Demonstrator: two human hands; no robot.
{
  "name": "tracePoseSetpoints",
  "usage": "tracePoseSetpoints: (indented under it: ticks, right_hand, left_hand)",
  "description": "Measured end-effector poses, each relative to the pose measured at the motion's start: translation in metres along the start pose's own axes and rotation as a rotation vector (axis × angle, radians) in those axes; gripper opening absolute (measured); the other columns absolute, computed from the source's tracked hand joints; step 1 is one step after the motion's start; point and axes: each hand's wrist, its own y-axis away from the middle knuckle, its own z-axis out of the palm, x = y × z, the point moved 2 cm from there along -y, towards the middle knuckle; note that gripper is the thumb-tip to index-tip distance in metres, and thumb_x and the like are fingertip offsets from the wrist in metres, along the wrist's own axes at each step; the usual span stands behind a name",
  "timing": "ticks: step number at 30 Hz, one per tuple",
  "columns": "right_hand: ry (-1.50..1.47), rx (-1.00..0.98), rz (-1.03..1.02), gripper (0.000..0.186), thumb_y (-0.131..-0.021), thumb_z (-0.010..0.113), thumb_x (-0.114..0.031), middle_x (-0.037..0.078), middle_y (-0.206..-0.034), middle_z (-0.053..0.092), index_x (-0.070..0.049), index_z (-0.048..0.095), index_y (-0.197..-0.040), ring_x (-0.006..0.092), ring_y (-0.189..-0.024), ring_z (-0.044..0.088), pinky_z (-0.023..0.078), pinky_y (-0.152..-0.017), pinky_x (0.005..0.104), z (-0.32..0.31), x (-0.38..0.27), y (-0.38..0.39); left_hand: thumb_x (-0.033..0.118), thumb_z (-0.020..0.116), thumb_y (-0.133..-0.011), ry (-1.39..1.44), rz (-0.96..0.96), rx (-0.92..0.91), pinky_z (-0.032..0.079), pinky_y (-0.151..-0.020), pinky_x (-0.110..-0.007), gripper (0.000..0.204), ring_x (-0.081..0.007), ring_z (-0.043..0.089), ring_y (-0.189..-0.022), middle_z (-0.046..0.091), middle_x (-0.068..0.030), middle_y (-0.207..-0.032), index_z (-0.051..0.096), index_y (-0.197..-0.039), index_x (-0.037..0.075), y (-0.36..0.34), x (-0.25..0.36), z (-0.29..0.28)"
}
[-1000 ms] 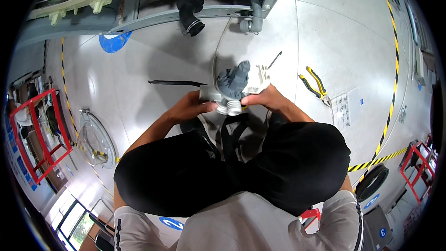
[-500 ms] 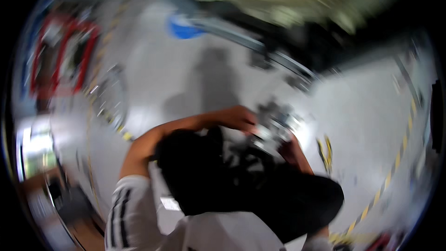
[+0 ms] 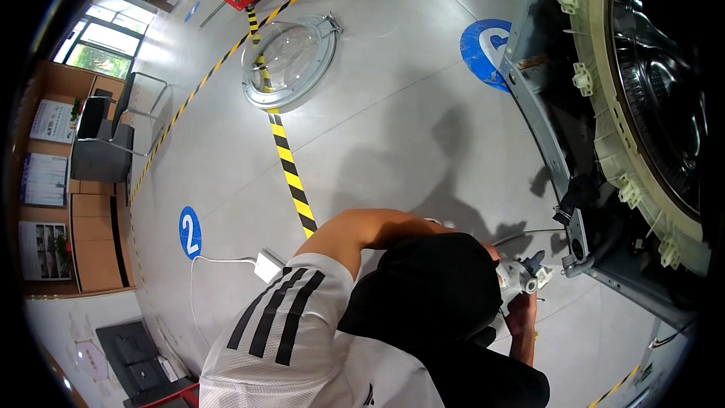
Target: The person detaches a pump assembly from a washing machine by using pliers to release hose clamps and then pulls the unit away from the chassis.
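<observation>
The right hand [image 3: 519, 316] is gripping a small grey pump part [image 3: 521, 275] in closed fingers, just beside the opened washing machine [image 3: 604, 151], apparently mid-handling; the left hand is hidden, state unclear, so seating calls for alignment.

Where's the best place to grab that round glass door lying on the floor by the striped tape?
Probably the metal rim of the round glass door, coming from the side nearest the person, low at floor level. It lies with its clear dome bulging upward, smooth and likely slippery, while the flat grey ring round it gives fingers an edge to hook under. A bracket sticks out on its right edge; avoid that side.
</observation>
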Motion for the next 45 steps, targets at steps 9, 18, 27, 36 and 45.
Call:
tracePoseSetpoints:
  ticks: [9, 18, 27, 36, 45]
  right_hand:
    - [0.543, -0.025, 0.069, 0.061, -0.094, 0.059, -0.03, 0.017, -0.113, 0.063, 0.003, 0.036, -0.141, 0.0251, -0.103, 0.064, 0.05, -0.091, 0.0362, 0.055, -0.022, 0.002]
    - [0.572, 0.149, 0.202, 0.055, -0.095, 0.059, -0.027, 0.021, -0.113, 0.062, 0.003, 0.041, -0.137, 0.0285, -0.099, 0.066, 0.053, -0.087, 0.0345, 0.02, -0.008, 0.025]
    - [0.746, 0.106, 0.299, 0.057, -0.093, 0.059, -0.019, 0.013, -0.118, 0.063, -0.004, 0.037, -0.144, 0.0217, -0.094, 0.065, 0.053, -0.081, 0.0315, -0.032, 0.003, 0.034]
    - [0.642, 0.236, 0.376, 0.047, -0.095, 0.057, -0.022, 0.019, -0.115, 0.062, 0.0, 0.046, -0.136, 0.0241, -0.102, 0.062, 0.052, -0.087, 0.0333, -0.003, -0.007, 0.044]
    - [0.709, 0.273, 0.515, 0.054, -0.095, 0.055, -0.03, 0.017, -0.115, 0.061, -0.002, 0.041, -0.139, 0.0252, -0.105, 0.059, 0.047, -0.093, 0.0374, 0.044, -0.027, 0.026]
  left_hand:
    - [0.048, 0.067, -0.085, -0.013, -0.054, 0.382, 0.045, -0.066, -0.031, 0.055, -0.0145, 0.058, -0.078, 0.065, -0.0062, -0.087, 0.062, -0.11, 0.0, 0.069, -0.051, -0.06]
    - [0.05, 0.059, -0.089, 0.237, -0.015, 1.292, 0.031, -0.038, -0.024, 0.045, -0.0075, 0.044, -0.046, 0.06, -0.0034, -0.068, 0.062, -0.094, 0.006, 0.236, -0.06, -0.221]
    - [0.058, 0.056, -0.088, 0.486, 0.13, 1.632, 0.025, -0.033, -0.021, 0.056, -0.0075, 0.04, -0.044, 0.06, -0.0102, -0.073, 0.056, -0.089, 0.002, 0.334, -0.086, -0.318]
    - [0.056, 0.059, -0.087, 0.548, 0.08, 1.63, 0.026, -0.033, -0.021, 0.058, -0.007, 0.039, -0.045, 0.059, -0.0109, -0.077, 0.05, -0.098, 0.0, 0.334, -0.095, -0.343]
    - [0.054, 0.058, -0.09, 0.749, 0.226, 1.638, 0.026, -0.037, -0.019, 0.052, -0.006, 0.04, -0.049, 0.057, -0.008, -0.083, 0.051, -0.102, 0.004, 0.356, -0.144, -0.232]
